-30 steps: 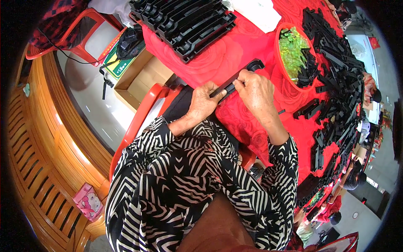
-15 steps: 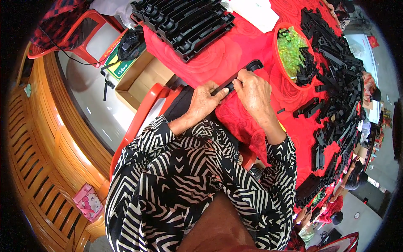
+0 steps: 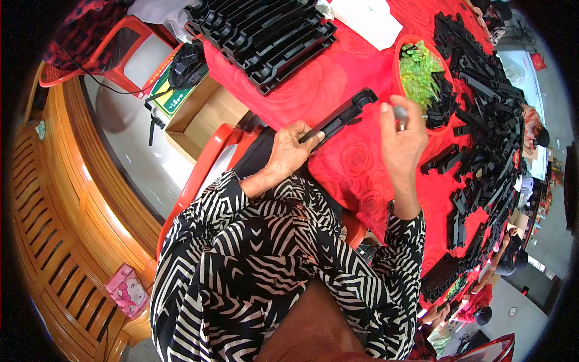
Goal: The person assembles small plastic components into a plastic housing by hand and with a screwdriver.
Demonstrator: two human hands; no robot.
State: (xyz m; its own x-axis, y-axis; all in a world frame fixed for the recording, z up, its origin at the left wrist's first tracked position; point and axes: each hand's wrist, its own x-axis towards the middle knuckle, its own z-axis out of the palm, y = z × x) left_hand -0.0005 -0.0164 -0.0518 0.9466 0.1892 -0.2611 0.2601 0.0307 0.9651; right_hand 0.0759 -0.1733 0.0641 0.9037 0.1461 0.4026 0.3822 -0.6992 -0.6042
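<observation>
My left hand (image 3: 292, 151) grips the near end of a long black plastic strip (image 3: 338, 119), which slants up and to the right over the red cloth. The strip's far end has a curved, hooked tip. My right hand (image 3: 403, 142) is off the strip, just left of an orange-rimmed bowl (image 3: 397, 72). Its thumb and fingers are apart, with a small greyish spot between them that I cannot make out. Green translucent pieces (image 3: 419, 66) fill most of the bowl, and small black parts (image 3: 442, 105) lie on its right side.
Several long black strips are lined up in a stack (image 3: 265, 42) at the table's far left. Loose black parts (image 3: 482, 108) spread down the right side of the red tablecloth (image 3: 356, 157). White paper (image 3: 368, 21) lies at the back. A cardboard box (image 3: 211, 114) stands below the left edge. Other people sit at far right.
My right hand has let go of the black strip and moved right, beside the bowl. The left hand still holds the strip, whose channelled face now shows more.
</observation>
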